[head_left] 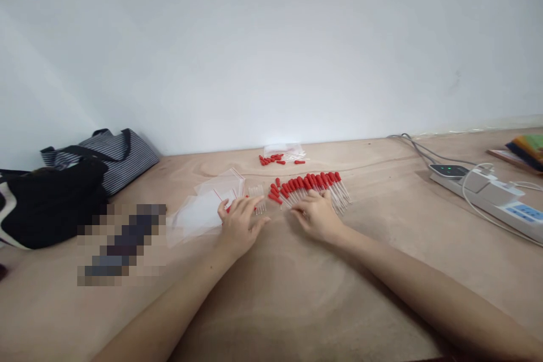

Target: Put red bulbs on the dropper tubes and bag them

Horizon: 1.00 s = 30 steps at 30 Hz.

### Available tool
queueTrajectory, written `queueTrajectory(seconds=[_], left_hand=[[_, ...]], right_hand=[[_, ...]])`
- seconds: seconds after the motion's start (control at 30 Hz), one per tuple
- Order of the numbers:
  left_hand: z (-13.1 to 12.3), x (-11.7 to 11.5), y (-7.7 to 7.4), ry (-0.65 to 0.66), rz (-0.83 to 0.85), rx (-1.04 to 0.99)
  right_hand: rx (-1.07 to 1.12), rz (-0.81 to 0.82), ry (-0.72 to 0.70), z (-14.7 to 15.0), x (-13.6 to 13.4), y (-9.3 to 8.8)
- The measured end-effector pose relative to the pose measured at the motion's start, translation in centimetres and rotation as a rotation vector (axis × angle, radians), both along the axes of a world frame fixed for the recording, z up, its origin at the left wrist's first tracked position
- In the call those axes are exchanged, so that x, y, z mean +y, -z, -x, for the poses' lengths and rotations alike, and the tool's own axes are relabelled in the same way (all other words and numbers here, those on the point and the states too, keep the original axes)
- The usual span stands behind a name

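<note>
A row of glass droppers with red rubber bulbs (311,184) lies on the wooden table (297,294). My right hand (316,215) rests at the near edge of this row, fingers curled down onto the droppers. My left hand (240,220) lies beside a small bunch of bare glass tubes (257,199), fingers partly spread, with something red showing under the thumb. Clear plastic bags (207,206) lie just left of my left hand. Farther back, loose red bulbs (274,159) sit by another clear bag (284,151).
A striped bag (114,158) and a black bag (46,203) stand at the left by the wall. A white power strip (496,201) with cables and a charger lies at the right. Coloured books (524,153) sit at the far right edge.
</note>
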<state>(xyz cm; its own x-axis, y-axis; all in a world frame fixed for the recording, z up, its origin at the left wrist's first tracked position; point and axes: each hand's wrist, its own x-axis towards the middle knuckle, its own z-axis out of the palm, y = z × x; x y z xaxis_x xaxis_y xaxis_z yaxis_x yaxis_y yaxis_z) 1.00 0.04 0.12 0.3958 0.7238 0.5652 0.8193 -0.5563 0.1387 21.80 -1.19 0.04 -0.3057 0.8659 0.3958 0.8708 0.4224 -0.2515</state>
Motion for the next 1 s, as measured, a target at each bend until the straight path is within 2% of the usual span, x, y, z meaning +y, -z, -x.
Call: queueTrajectory(seconds=[0.13, 0.27, 0.37, 0.47, 0.6, 0.7, 0.87, 1.0], left_hand=[[1.9, 0.8, -0.6, -0.225, 0.073, 0.083], [2.9, 1.1, -1.2, -0.277, 0.191, 0.128], [2.8, 1.1, -1.1, -0.258, 0.195, 0.138], [2.6, 1.4, -0.7, -0.218, 0.121, 0.157], [2.1, 2.0, -0.1, -0.164, 0.033, 0.246], [1.8, 2.3, 0.1, -0.136, 0.031, 0.309], [1.4, 2.2, 0.1, -0.110, 0.026, 0.326], [1.3, 2.2, 0.3, -0.136, 0.005, 0.297]], right_hand=[[0.112, 0.006, 0.263, 0.6, 2.6, 0.2], [0.043, 0.009, 0.386, 1.2, 4.2, 0.8], [-0.011, 0.036, 0.405, 1.2, 4.4, 1.2], [-0.023, 0.023, 0.390, 1.3, 4.2, 1.1], [-0.009, 0.001, 0.272, 3.0, 4.0, 0.3], [-0.056, 0.040, 0.203, 5.2, 4.3, -0.2], [-0.049, 0.177, 0.317, 8.5, 5.8, -0.8], [-0.025, 0.305, 0.388, 9.6, 7.1, -0.9]])
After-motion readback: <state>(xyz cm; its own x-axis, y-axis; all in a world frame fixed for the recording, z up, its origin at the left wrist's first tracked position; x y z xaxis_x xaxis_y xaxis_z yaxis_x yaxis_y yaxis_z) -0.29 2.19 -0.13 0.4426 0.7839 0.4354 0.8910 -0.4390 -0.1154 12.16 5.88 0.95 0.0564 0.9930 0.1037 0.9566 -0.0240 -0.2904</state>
